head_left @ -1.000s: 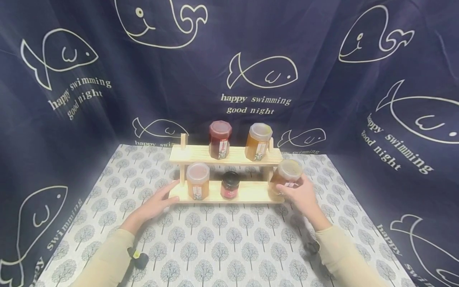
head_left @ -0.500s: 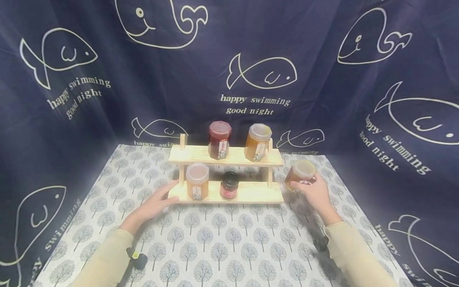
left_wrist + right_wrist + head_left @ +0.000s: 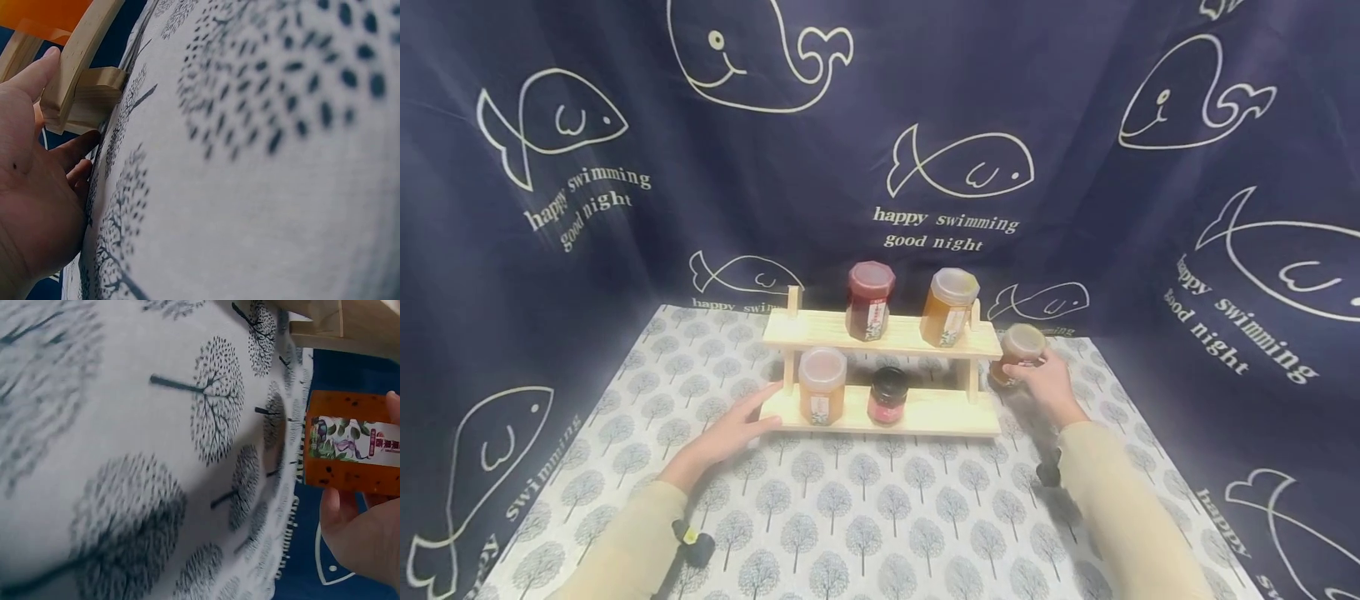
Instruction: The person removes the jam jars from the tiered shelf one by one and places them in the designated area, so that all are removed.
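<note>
My right hand grips a honey jar with a pale lid, just past the right end of a two-tier wooden rack. In the right wrist view the jar's orange side and flowered label show. My left hand holds the left end of the rack's lower board, thumb at the front and fingers behind. On the upper tier stand a dark red jar and an amber jar. The lower tier bears a light orange jar and a small black-lidded jar.
A white cloth with grey trees covers the table. Behind and at both sides hangs a dark blue curtain with fish drawings. The rack's right upright stands close to the held jar.
My right hand has carried the honey jar off the lower tier's right end, rightward, then farther back beside the rack. The left hand stays at the rack. The head view has shifted slightly.
</note>
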Motion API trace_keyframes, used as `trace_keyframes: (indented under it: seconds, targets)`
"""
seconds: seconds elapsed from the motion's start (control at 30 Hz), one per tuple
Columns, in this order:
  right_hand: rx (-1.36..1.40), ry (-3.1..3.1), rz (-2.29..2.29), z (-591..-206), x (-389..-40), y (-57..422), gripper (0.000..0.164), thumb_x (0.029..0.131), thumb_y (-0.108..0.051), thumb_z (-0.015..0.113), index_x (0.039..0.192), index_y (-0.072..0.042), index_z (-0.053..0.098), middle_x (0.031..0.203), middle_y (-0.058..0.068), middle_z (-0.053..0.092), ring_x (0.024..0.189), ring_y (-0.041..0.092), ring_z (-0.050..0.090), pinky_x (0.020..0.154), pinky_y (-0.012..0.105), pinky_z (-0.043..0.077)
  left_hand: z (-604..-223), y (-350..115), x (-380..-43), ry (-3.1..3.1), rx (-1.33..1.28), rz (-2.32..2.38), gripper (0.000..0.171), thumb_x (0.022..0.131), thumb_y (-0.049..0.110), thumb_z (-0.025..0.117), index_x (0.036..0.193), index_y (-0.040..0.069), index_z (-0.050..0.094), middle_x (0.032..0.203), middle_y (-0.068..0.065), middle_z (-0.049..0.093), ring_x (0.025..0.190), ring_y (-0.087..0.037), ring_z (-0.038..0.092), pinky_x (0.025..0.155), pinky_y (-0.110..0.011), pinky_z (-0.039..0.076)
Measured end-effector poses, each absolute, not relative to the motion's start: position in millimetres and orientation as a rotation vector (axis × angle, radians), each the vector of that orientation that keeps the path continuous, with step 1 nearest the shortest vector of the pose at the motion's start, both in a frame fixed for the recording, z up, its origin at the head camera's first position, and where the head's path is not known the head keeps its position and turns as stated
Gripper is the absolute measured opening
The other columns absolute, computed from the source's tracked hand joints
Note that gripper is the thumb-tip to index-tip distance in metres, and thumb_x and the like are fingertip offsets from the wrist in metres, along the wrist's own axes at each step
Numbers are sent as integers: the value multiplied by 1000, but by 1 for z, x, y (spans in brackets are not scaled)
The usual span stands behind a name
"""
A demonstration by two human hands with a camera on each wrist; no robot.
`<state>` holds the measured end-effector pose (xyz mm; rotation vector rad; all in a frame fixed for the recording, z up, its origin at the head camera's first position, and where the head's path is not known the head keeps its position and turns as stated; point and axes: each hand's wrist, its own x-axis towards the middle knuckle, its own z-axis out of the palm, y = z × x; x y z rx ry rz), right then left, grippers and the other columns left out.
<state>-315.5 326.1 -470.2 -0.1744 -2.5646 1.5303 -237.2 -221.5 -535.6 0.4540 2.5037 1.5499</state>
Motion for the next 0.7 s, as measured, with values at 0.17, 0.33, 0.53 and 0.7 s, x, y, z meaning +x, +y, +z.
trace_keyframes:
  seconds: [0.17, 0.33, 0.53, 0.7]
  targets:
    - [-283, -2572, 1529, -477, -330, 323, 75, 82, -12, 81, 147, 2, 44, 140, 27, 53, 129, 43, 50, 111, 56, 39, -533, -219, -237, 2493, 447, 1561, 70, 98, 44, 62, 159, 26, 32, 165, -9, 26, 151, -37, 19, 119, -66, 8]
    - [-301, -2597, 1499, -484, -339, 324, 76, 82, -13, 81, 146, 3, 44, 142, 28, 52, 133, 45, 47, 116, 57, 32, -531, -218, -236, 2492, 448, 1560, 70, 99, 43, 62, 160, 24, 31, 165, -10, 25, 151, -38, 19, 119, -66, 9]
    - [-252, -2605, 1497, -490, -344, 328, 73, 83, -12, 81, 145, 3, 46, 139, 28, 54, 128, 44, 51, 112, 56, 38, -533, -219, -237, 2479, 428, 1560, 71, 98, 44, 62, 160, 25, 31, 166, -11, 24, 152, -39, 17, 119, -67, 8]
    - [-239, -2603, 1512, -492, -344, 326, 70, 84, -11, 80, 144, 2, 47, 135, 28, 57, 117, 39, 56, 104, 50, 46, -530, -220, -236, 2501, 441, 1528, 72, 99, 44, 61, 160, 23, 30, 166, -13, 23, 151, -40, 17, 118, -68, 8]
